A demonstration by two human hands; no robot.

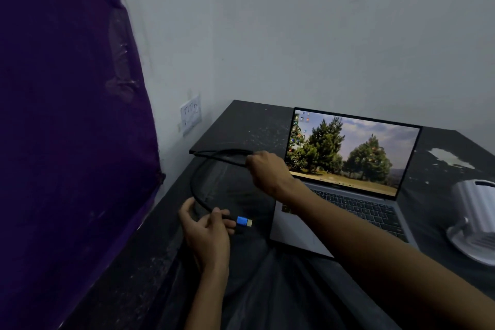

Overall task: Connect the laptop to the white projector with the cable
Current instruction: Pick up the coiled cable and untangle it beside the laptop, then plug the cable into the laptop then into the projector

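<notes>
An open grey laptop (348, 195) with a lit tree wallpaper stands on the dark table (254, 120). The white projector (474, 220) lies at the right edge, partly cut off. A black cable (197, 193) loops in the air left of the laptop. My left hand (206, 233) pinches the cable just behind its blue plug with a gold tip (244, 221), which points right toward the laptop's left side. My right hand (267, 171) reaches across and grips the cable's upper stretch near the screen's lower left corner. The cable's other end is hidden.
A purple cloth (67, 142) hangs along the left wall. A white wall socket plate (190, 114) sits beside the table's far left corner. White chipped patches (450, 158) mark the tabletop right of the screen. Dark plastic sheeting (267, 289) covers the near table.
</notes>
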